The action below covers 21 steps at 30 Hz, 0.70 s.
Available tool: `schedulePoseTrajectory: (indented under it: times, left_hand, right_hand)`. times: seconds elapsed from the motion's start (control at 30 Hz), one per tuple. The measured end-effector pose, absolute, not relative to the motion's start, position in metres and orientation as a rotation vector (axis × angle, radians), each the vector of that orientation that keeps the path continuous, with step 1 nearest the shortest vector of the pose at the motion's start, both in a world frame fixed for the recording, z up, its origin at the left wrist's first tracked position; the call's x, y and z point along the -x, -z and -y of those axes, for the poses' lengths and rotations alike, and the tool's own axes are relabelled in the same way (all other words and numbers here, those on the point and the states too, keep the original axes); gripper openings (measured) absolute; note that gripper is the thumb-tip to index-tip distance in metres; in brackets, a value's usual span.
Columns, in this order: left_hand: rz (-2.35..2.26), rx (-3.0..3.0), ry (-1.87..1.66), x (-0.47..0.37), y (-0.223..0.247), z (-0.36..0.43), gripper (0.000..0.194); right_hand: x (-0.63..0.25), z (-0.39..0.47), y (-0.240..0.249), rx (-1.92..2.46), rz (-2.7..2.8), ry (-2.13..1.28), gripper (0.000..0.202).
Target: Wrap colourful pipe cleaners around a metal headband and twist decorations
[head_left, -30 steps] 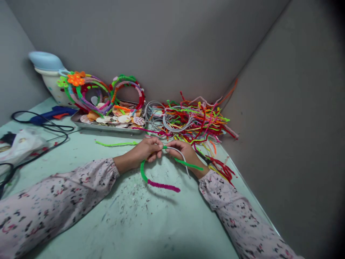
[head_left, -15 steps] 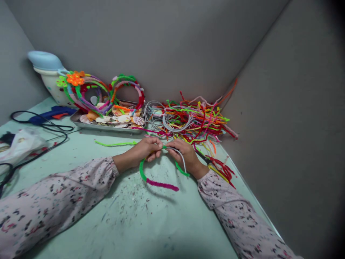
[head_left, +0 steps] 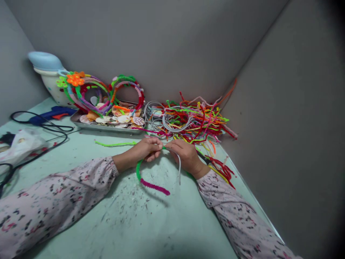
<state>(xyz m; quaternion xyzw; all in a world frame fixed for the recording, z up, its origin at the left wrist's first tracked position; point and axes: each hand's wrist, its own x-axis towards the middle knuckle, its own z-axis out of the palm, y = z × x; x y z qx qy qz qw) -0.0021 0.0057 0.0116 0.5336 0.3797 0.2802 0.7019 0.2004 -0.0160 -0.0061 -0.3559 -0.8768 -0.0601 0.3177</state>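
My left hand point(head_left: 147, 148) is closed in a pinch on a thin wire wrapped in pipe cleaner. Its wrapped end curves down below the hand, green first and then magenta point(head_left: 155, 187). The bare grey wire point(head_left: 179, 168) runs out to the right and bends down under my right hand point(head_left: 186, 154). My right fingers are pinched together at the green pipe cleaner point(head_left: 164, 148) where it meets the wire, close to the left fingertips. Most of the loose green tail is hidden behind the right hand.
A metal tray point(head_left: 107, 126) of fabric discs carries finished headbands point(head_left: 128, 83). Right of it lie grey wire coils point(head_left: 178, 127) and a heap of pipe cleaners point(head_left: 210, 117). Yellow-handled scissors point(head_left: 217, 173) rest by the right wrist. A blue glue gun point(head_left: 43, 116) and black cord point(head_left: 66, 136) lie left.
The wrapped end has swung slightly left and down. The bare wire end now points more steeply downward. My right hand has rolled over, covering the green tail that showed below it.
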Motion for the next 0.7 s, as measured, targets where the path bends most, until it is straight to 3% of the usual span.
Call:
schedulePoseTrajectory:
  times: [0.4,0.7]
  left_hand:
    - [-0.826,-1.178,-0.642,0.002,-0.0106,-0.0059,0.009]
    - [-0.856,-1.217,-0.652,0.0005,-0.0106,-0.0056,0.007]
  right_hand:
    - [-0.1986,0.0179,0.0012,0.948,2.294,0.073,0.021]
    - [-0.2009,0.0123,0.0033,1.029,2.217,0.356,0.019]
